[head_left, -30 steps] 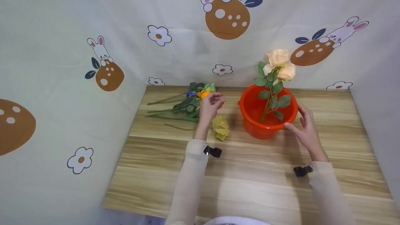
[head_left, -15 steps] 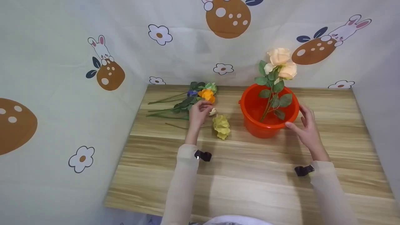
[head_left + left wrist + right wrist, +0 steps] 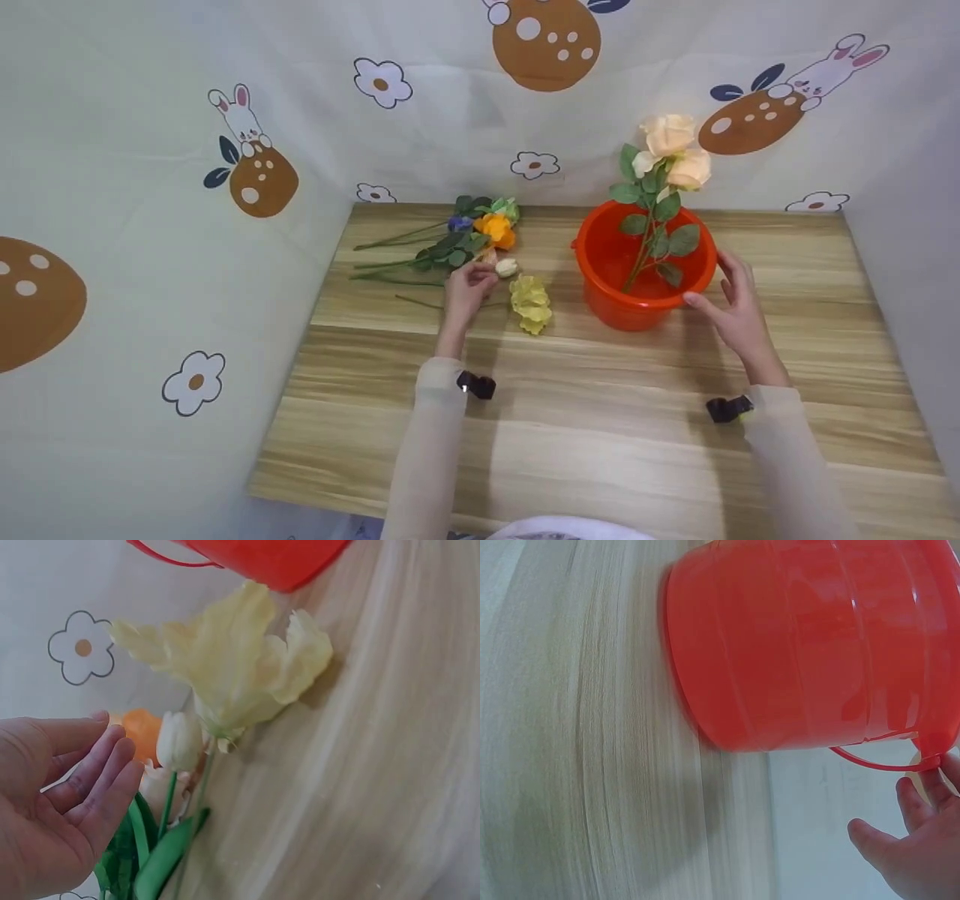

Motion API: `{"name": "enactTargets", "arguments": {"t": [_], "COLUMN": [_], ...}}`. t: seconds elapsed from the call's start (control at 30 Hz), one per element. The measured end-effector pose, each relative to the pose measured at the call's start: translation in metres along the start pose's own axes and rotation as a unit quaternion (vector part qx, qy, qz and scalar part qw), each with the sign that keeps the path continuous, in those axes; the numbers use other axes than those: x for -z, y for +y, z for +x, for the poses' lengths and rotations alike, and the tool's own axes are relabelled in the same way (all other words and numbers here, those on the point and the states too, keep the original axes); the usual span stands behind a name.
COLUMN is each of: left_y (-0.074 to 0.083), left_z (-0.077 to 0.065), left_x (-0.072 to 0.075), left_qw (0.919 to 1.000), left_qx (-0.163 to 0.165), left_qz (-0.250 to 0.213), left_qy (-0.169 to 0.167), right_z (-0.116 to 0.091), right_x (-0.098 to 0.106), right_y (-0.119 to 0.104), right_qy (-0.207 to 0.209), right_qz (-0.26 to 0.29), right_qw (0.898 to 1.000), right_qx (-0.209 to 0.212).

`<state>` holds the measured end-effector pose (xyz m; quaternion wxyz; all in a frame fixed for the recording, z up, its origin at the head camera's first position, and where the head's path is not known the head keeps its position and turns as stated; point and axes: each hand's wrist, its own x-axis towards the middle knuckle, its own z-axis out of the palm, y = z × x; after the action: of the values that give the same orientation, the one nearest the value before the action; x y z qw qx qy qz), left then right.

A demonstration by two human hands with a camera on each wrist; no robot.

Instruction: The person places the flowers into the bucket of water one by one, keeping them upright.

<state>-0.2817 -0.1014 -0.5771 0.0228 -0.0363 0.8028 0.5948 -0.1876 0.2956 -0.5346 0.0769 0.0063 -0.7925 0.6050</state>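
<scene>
My left hand [image 3: 466, 294] hovers beside a white tulip [image 3: 507, 268], its fingers loosely bent. In the left wrist view the hand [image 3: 71, 791] holds nothing; the tulip [image 3: 179, 741] stands just beyond its fingertips. A yellow flower [image 3: 531, 304] lies to the right of the tulip, and an orange flower [image 3: 495, 230] behind it. At the right side of a red bucket [image 3: 634, 311], my right hand [image 3: 739, 322] touches the rim with thumb and fingers spread. Peach roses [image 3: 679, 154] on a leafy stem lean inside the bucket. In the right wrist view, fingers [image 3: 915, 806] reach the bucket's handle joint.
Blue [image 3: 460, 223] and green [image 3: 506, 208] flowers lie by the orange one, their stems [image 3: 390, 266] pointing left on the wooden table [image 3: 600, 420]. A patterned cloth [image 3: 450, 135] hangs along the table's back edge.
My left hand has moved toward me and slightly left, from over the orange flower to the tulip, uncovering both flowers. The right hand and the bucket have stayed in place.
</scene>
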Motion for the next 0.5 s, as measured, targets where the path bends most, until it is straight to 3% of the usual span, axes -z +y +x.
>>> {"name": "enactTargets", "arguments": {"t": [0.13, 0.27, 0.37, 0.5], "left_y": [-0.009, -0.015, -0.019, -0.023], "left_z": [-0.001, -0.002, -0.004, -0.004], "left_x": [0.001, 0.002, 0.003, 0.005], "left_qw": [0.9994, 0.9978, 0.9964, 0.9931], "left_qx": [-0.016, -0.023, -0.021, -0.021], "left_qz": [0.028, 0.057, 0.064, 0.072], "left_qy": [-0.007, -0.027, -0.051, -0.09], "right_z": [0.004, 0.0, -0.003, 0.0], "right_x": [0.002, 0.0, -0.002, -0.001], "right_y": [0.014, 0.001, -0.008, 0.002], "right_qy": [0.003, 0.002, 0.002, 0.005], "right_qz": [-0.008, 0.0, 0.011, 0.009], "right_qw": [1.0, 1.0, 1.0, 1.0], "right_qx": [0.0, 0.001, 0.005, 0.006]}}
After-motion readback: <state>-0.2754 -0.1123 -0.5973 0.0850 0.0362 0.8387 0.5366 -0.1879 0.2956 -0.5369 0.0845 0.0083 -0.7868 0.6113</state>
